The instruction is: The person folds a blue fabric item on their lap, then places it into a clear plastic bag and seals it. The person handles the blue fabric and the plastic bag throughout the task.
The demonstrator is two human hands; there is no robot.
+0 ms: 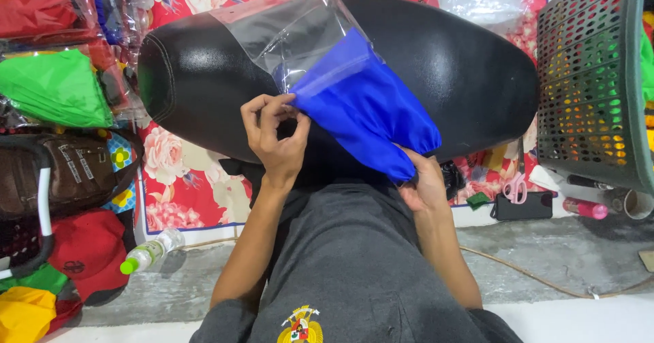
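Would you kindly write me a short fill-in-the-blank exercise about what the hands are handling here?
1. The left hand pinches the edge of a clear plastic ____.
2. The folded fabric going into it is ____ in colour.
3. The right hand grips the fabric's ____ end.
4. Both lie across a black padded ____.

Missing words: bag; blue; lower; seat.

Your blue fabric cover [364, 115] lies on the black padded seat [436, 57], partly inside the clear plastic bag [286, 33]. The green perforated plastic basket [589, 84] stands right; the clear plastic bottle [151, 251] lies lower left.
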